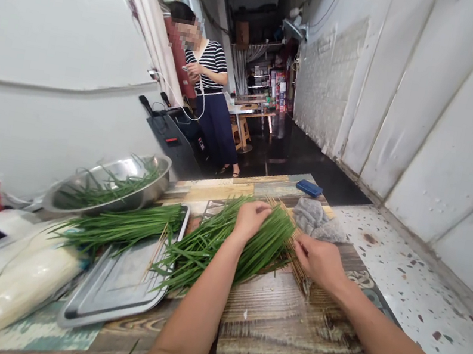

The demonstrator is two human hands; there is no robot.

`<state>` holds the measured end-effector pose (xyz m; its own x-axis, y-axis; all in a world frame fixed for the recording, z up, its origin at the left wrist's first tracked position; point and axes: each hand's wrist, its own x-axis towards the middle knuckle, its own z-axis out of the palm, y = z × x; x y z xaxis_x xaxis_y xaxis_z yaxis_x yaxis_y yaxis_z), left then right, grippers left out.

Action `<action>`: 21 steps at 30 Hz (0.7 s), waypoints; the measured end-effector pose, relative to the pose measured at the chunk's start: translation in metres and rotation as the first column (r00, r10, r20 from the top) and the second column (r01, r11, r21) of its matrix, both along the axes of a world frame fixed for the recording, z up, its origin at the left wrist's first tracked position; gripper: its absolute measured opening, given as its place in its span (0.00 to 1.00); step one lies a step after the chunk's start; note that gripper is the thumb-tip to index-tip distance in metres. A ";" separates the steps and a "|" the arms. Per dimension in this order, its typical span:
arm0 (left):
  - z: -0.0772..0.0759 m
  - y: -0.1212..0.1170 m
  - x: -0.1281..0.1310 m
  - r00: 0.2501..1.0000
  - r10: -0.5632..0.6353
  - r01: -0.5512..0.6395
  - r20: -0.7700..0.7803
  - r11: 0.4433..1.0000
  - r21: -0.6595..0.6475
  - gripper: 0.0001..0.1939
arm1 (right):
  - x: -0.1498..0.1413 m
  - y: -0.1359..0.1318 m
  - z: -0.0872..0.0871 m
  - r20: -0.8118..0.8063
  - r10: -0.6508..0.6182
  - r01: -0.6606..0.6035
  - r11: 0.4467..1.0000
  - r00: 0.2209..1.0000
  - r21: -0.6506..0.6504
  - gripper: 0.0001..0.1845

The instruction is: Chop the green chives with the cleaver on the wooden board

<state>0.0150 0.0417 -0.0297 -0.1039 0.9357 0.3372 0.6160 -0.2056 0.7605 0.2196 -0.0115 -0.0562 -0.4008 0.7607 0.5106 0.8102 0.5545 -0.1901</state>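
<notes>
Broad pile of long, flat green leaves (pixel 269 237) on the patchwork wood-print tabletop (pixel 284 324), beside a bundle of thin tan wooden sticks (pixel 300 272). Left bare hand (pixel 252 219) above the pile, fingers curled near its upper edge; cannot tell if the tips meet or clamp a leaf. Right bare hand (pixel 319 262) at the sticks, fingertips drawn in close; whether 1 stick is pinched, cannot tell. Leaves and sticks lie side by side, probably so each hand has its own supply within reach. Shallow grey metal tray (pixel 119 296) at left carries a 2nd leaf bunch (pixel 138 224), roughly aligned, likely to keep it orderly, plus a few loose sticks (pixel 154 254). Crumpled grey cloth (pixel 314 217) just beyond the right hand, seemingly handy for wiping
</notes>
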 end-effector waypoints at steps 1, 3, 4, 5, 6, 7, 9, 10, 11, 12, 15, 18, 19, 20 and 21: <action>0.000 0.000 0.000 1.000 0.006 -0.006 0.022 1.000 -0.003 0.08 | 0.000 0.000 0.000 -0.001 0.002 -0.002 1.000 1.000 0.002 0.18; 0.000 0.001 -0.001 0.997 0.007 -0.006 0.071 1.000 -0.010 0.08 | 0.000 0.000 0.000 -0.006 0.005 -0.004 1.000 1.000 0.010 0.18; -0.001 0.001 -0.001 0.995 0.002 -0.001 0.099 1.000 -0.013 0.08 | 0.000 0.000 0.000 -0.011 0.007 -0.006 1.000 1.000 0.012 0.18; -0.001 0.001 -0.002 0.992 -0.003 0.005 0.128 1.000 -0.017 0.08 | 0.000 0.000 0.000 -0.017 0.008 -0.008 1.000 1.000 0.013 0.18; -0.001 0.001 -0.002 0.987 -0.005 0.009 0.158 1.000 -0.021 0.08 | -0.001 0.000 0.001 -0.023 0.011 -0.010 1.000 1.000 0.013 0.17; -0.001 0.001 -0.002 0.982 -0.003 0.007 0.188 1.000 -0.024 0.08 | -0.001 0.000 0.001 -0.028 0.014 -0.013 1.000 1.000 0.011 0.17; -0.001 0.002 -0.003 0.971 0.009 -0.001 0.241 0.999 -0.034 0.08 | -0.001 -0.001 0.002 -0.032 0.015 -0.015 1.000 0.999 0.004 0.17; -0.001 0.002 -0.003 0.965 0.015 -0.004 0.263 0.999 -0.042 0.08 | -0.001 -0.001 0.002 -0.031 0.013 -0.013 1.000 0.999 0.001 0.18; -0.001 0.002 -0.003 0.959 0.019 -0.005 0.281 0.999 -0.051 0.08 | -0.001 -0.002 0.003 -0.029 0.012 -0.012 1.000 1.000 0.000 0.18; 0.000 0.002 -0.003 0.955 0.020 -0.003 0.296 0.998 -0.059 0.08 | -0.001 -0.002 0.004 -0.027 0.013 -0.013 1.000 1.000 0.000 0.18; 0.001 0.002 -0.002 0.951 0.019 0.003 0.310 0.997 -0.071 0.08 | -0.002 -0.003 0.005 -0.033 0.027 -0.027 1.000 0.999 0.005 0.18; 0.002 0.001 -0.002 0.957 0.014 0.008 0.290 0.997 -0.071 0.10 | -0.002 -0.003 0.006 -0.039 0.030 -0.030 1.000 0.999 0.009 0.18; 0.002 0.001 -0.002 0.960 0.011 0.009 0.280 0.998 -0.070 0.10 | -0.002 -0.003 0.006 -0.038 0.027 -0.027 1.000 0.999 0.009 0.18; 0.001 0.001 -0.002 0.963 0.008 0.010 0.269 0.998 -0.067 0.10 | -0.002 -0.003 0.006 -0.035 0.023 -0.023 1.000 0.999 0.007 0.18; 0.001 0.001 -0.002 0.966 0.007 0.010 0.257 0.998 -0.064 0.11 | -0.002 -0.003 0.007 -0.032 0.019 -0.019 1.000 0.999 0.005 0.18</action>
<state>0.0131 0.0427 -0.0288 -0.1776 0.9547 0.2388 0.3980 -0.1522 0.9047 0.2173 -0.0149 -0.0496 -0.3987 0.7504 0.5272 0.7927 0.5710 -0.2133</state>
